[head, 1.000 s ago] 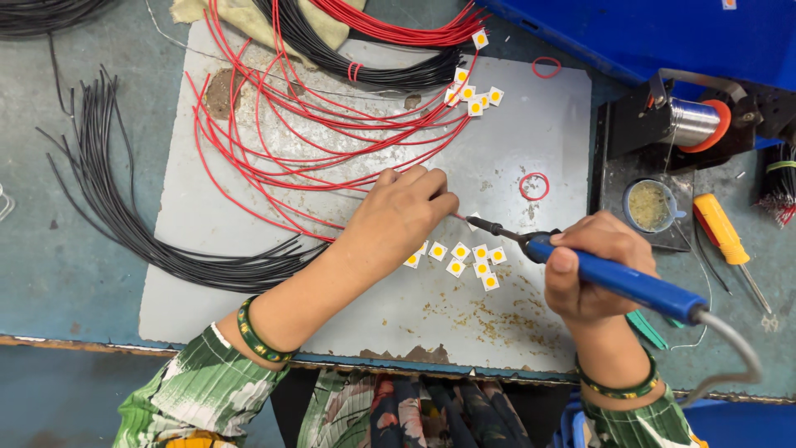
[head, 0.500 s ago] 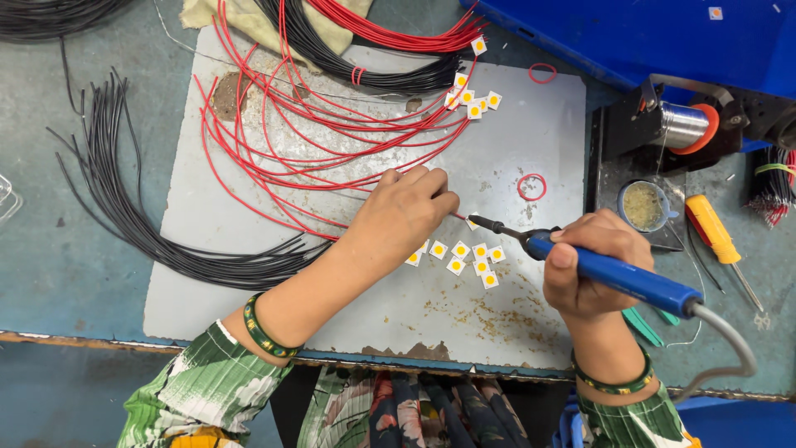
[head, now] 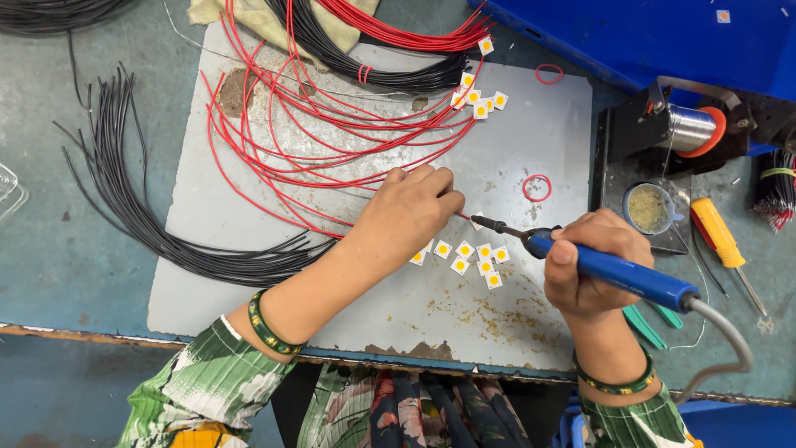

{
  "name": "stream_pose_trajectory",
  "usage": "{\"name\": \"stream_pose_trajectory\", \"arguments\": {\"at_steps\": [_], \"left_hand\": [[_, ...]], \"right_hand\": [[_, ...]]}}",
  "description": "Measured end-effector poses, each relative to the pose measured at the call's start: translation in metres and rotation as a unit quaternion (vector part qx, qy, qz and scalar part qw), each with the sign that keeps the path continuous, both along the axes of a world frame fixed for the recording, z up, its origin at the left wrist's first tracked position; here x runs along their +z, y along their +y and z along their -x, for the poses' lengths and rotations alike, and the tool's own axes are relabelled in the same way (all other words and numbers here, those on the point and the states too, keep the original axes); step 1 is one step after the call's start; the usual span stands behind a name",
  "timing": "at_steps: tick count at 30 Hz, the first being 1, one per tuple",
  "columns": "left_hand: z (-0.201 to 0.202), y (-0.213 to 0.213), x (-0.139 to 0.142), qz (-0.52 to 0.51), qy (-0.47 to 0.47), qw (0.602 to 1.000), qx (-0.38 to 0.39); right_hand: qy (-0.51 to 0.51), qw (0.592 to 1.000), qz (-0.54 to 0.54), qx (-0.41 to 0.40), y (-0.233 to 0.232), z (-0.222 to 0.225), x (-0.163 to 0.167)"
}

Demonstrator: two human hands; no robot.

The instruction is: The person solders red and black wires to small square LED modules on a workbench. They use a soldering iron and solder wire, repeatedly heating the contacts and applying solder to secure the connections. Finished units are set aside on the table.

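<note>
Little has shifted since the earlier frames: both hands sit slightly lower in view, the iron's tip stays aimed at the left fingertips.

Counter (head: pixel 50 249): worn teal surface carrying a grey work mat (head: pixel 531 141), scorched and flux-stained near its front edge.

Red wires (head: pixel 315 141) fan across the mat's upper half in long curves; a bundle of black wires (head: pixel 124 207) lies off its left edge. Both look light and floppy, stiff only over a short length, so best pinched near the stripped end.

Blue soldering iron (head: pixel 618 270): right hand (head: pixel 593 270), grip clamped round the insulated handle, cable trailing to the right. Rigid, presumably hot at the tip; handle only.

Left hand (head: pixel 410 216): fingertips together, pinching what appears to be a red wire end just beside the iron tip; the joint itself is hidden under the fingers.

Solder spool (head: pixel 692 127) on its stand at right; flux tin (head: pixel 648 207) below it; yellow screwdriver (head: pixel 720 234) beside that.

LED chips (head: pixel 468 257): small white squares with yellow centres, clustered just below the left hand, more (head: pixel 479 98) at the red wires' ends. Tiny, light, likely heat-sensitive; hold by the edges.
</note>
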State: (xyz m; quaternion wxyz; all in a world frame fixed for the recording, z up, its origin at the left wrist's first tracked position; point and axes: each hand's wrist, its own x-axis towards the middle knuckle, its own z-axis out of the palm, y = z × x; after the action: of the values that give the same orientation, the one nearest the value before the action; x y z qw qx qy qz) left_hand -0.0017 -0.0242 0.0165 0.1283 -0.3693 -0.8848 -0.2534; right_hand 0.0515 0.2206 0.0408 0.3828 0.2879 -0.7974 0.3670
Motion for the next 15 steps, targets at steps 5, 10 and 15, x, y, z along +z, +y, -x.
{"name": "stream_pose_trajectory", "arguments": {"at_steps": [5, 10, 15], "left_hand": [[0.0004, 0.002, -0.0015, -0.001, 0.01, 1.0, 0.001], [0.0004, 0.0032, -0.0019, -0.004, 0.011, 1.0, 0.002], [-0.0004, 0.0033, -0.0034, 0.004, 0.016, 1.0, 0.009]], "right_hand": [[-0.008, 1.0, 0.019, 0.0, 0.0009, -0.0009, -0.001], [-0.004, 1.0, 0.008, -0.006, 0.0028, -0.0003, -0.0031], [-0.009, 1.0, 0.027, -0.011, 0.0021, -0.002, -0.0055]]}}
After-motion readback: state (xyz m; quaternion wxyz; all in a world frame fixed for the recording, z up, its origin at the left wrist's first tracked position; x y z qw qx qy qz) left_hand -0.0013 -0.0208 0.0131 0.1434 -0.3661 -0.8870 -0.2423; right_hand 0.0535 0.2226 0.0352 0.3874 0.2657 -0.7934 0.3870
